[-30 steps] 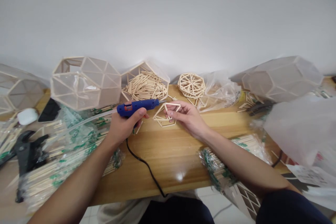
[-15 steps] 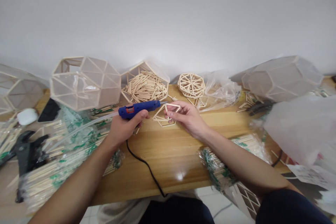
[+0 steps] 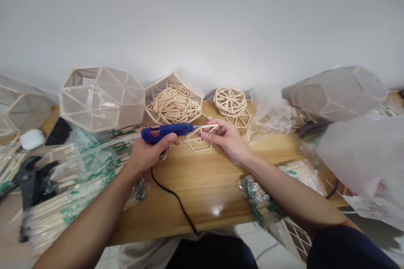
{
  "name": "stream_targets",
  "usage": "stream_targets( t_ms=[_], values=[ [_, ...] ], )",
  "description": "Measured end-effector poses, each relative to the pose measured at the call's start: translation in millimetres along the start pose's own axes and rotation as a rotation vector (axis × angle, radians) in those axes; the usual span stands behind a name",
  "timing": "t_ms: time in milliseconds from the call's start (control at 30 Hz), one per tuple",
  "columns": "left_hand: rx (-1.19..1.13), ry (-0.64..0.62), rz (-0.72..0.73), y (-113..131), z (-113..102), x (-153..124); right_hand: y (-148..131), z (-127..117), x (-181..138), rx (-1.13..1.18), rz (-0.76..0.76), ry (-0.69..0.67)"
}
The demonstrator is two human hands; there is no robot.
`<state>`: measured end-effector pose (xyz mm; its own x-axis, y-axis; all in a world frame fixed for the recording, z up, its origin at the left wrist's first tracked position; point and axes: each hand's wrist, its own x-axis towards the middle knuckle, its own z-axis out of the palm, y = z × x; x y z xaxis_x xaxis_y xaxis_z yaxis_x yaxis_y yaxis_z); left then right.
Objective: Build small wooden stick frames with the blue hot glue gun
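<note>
Nearest you, one black cord snakes across the wooden desk to its front edge. One clear packet of sticks pokes out under your right forearm; over on the left, the stick packets overlap too much to count, with one black hand tool beside them.

Now the action: two hands, both busy! Your left grip is wrapped firmly round one blue glue gun, nozzle pointing right. Your right grip is closed to a pinch, thumb against fingers, on one small stick frame. That frame juts left from your fingertips, its left corner right at the nozzle; contact you can't tell. A second outline of sticks sits just below, joined or separate, hard to say.

Farther back, one bare stick ball, one crumpled clear bag, and four translucent-panelled frames along the wall: two left, one mid-left cradling a heap of short sticks, one right.
</note>
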<state>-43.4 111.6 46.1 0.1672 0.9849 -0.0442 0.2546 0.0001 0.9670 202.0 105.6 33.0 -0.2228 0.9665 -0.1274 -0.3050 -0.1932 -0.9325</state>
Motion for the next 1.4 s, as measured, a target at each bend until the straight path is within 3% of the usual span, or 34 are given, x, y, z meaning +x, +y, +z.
stream_targets(
  t_ms=[967,1400],
  values=[
    [0.005,0.029,0.071,-2,1,-2,2,1,0,0.011,-0.033,-0.062],
    [0.239,0.053,0.366,-10,-7,0,6,0,0,0.09,-0.032,-0.095]
  ],
)
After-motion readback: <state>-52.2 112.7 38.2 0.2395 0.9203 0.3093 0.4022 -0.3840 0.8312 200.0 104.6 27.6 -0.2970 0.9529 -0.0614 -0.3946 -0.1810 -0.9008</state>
